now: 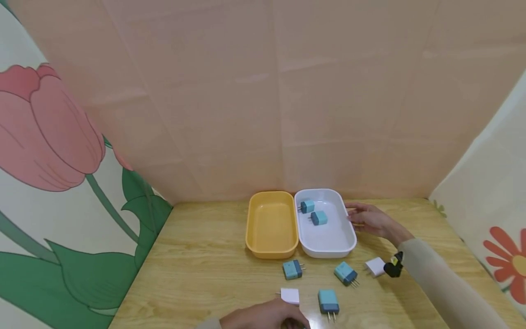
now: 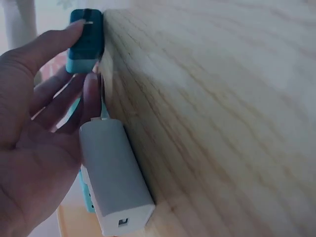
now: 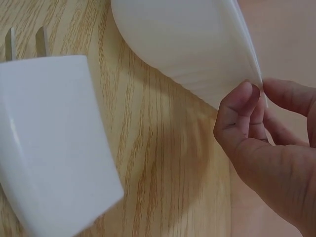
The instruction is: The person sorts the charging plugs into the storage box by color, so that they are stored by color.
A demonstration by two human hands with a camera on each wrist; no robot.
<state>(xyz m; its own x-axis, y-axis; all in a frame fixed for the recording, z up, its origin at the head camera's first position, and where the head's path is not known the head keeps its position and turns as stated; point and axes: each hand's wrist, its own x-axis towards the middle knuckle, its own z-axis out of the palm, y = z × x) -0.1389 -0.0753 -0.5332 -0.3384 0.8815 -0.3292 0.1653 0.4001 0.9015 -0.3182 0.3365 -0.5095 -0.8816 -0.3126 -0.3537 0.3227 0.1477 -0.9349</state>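
Note:
At the bottom of the head view my left hand [image 1: 267,315] is low over the table. The left wrist view shows its thumb and fingers pinching a blue charger plug [image 2: 86,42] with a dark and a light end. Close by the palm lies a white charger plug [image 2: 116,168], its prongs toward the fingers. My right hand [image 1: 371,220] is at the right side of the white tray [image 1: 349,237], thumb and fingers gripping its rim. Two blue charger plugs, one at the back [image 1: 307,206] and one nearer [image 1: 319,218], lie inside that tray.
A yellow tray [image 1: 273,253] stands against the white one's left side. In front lie blue plugs at left [image 1: 292,269], right [image 1: 346,273] and near centre [image 1: 328,300]. Another white plug [image 1: 375,266] is by the right wrist. A draped wall [image 1: 230,114] rises behind the trays.

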